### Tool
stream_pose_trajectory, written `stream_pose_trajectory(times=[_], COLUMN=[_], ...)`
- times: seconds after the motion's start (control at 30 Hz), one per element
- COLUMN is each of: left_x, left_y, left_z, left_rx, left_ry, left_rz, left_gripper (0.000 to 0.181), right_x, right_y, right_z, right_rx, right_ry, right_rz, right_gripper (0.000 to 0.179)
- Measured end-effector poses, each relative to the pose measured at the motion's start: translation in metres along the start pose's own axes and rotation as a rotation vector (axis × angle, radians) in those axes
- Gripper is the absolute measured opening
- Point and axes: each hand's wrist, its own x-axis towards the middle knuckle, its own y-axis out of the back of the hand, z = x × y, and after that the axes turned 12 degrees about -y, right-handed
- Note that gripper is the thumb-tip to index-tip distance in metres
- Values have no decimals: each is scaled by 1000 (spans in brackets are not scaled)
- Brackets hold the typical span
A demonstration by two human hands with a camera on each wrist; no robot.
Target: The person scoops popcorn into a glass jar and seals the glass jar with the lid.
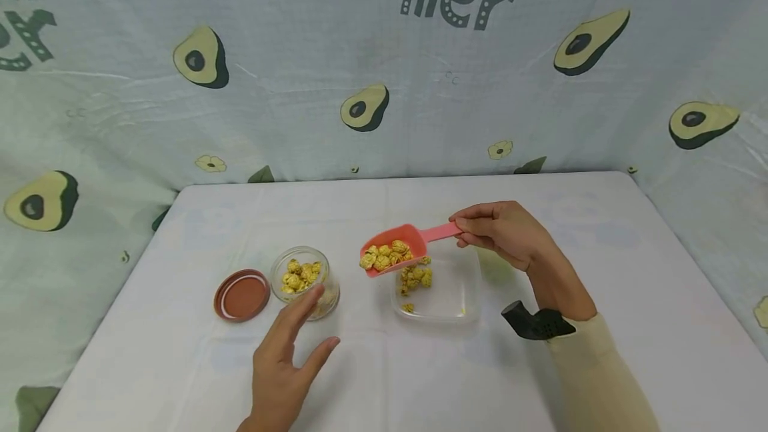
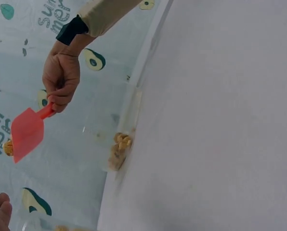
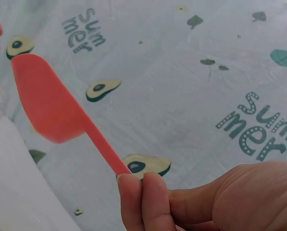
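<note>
My right hand (image 1: pixel 504 232) pinches the handle of a pink scoop (image 3: pixel 49 101) that carries several pieces of yellow popcorn (image 1: pixel 384 257). The scoop hangs over the left side of a clear plastic container (image 1: pixel 459 292), which has more popcorn (image 1: pixel 414 279) in its left part. My left hand (image 1: pixel 285 359) is spread, thumb apart from the fingers, just in front of a glass jar (image 1: pixel 327 302) with popcorn at its top. Its fingertips overlap the jar's near side; whether they touch the glass I cannot tell. In the left wrist view the scoop (image 2: pixel 28 132) appears from below.
A brown round lid (image 1: pixel 242 295) lies left of the jar on the white-covered table (image 1: pixel 384 379). Behind the table hangs a pale cloth (image 1: pixel 288 32) printed with avocados. A black wrist strap (image 1: pixel 537 322) sits on the right forearm.
</note>
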Motion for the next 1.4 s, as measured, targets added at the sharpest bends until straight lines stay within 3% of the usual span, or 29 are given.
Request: stream_pose_trajectory(times=[0.13,0.2,0.27,0.37,0.5,0.63,1.13,1.4], left_x=[8,13,15,7,-10,-16,-15,-16], left_y=[11,16,20,25,26,25,24,25], left_z=[-4,-8,-13,-31,-55,-60,-63,-63], left_rx=[-31,7,67,124,95,74,50,66], left_ry=[-171,-177,-101,74,291,393,362,359], left_rz=[186,252,269,235,213,210,209,210], left_gripper=[54,53,55,68,79,81,80,80], right_x=[5,7,9,13,17,21,20,11], right_y=[-11,-18,-25,-38,-52,-63,-96,-112], right_z=[-7,-11,-15,-20,-24,-30,-58,-74], right_rx=[10,26,33,45,44,22,-92,-276], right_ry=[1,-4,-5,0,2,-6,-19,98], right_rz=[-1,-3,-2,-7,-12,3,70,108], right_gripper=[36,35,34,31,27,25,21,13])
